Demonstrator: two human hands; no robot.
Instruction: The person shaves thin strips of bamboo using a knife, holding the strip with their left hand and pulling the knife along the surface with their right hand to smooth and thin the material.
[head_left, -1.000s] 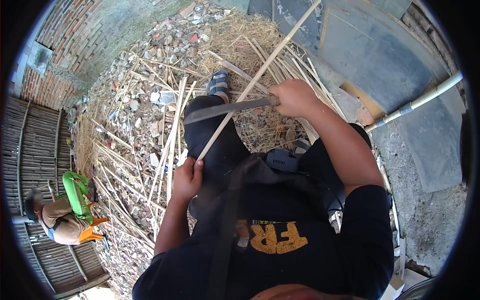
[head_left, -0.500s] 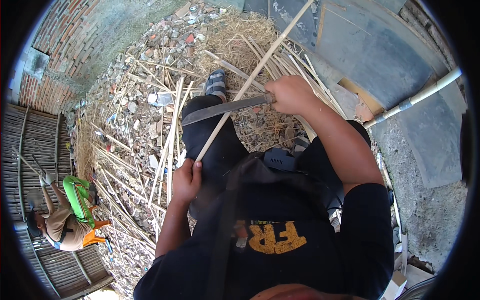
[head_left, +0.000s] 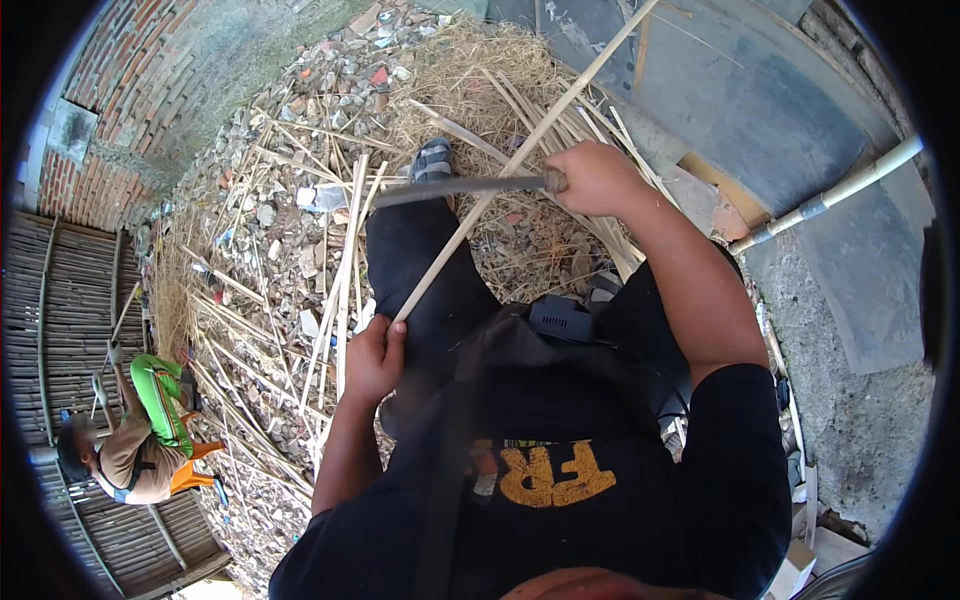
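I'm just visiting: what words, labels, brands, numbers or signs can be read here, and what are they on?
Black cloth T-shirt: large yellow-orange block lettering, which I won't copy out.
Same shirt: small greenish printed band beside it, too small to read.
Long, dark metal knife in the right hand: no lettering visible.
Elsewhere, I can make out none.

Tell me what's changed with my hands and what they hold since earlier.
Your right hand and its knife moved up the strip, away from you, the knife turning more level; the strip's far part swung slightly right. Nothing was picked up or released. Your left hand still holds the strip's near end.
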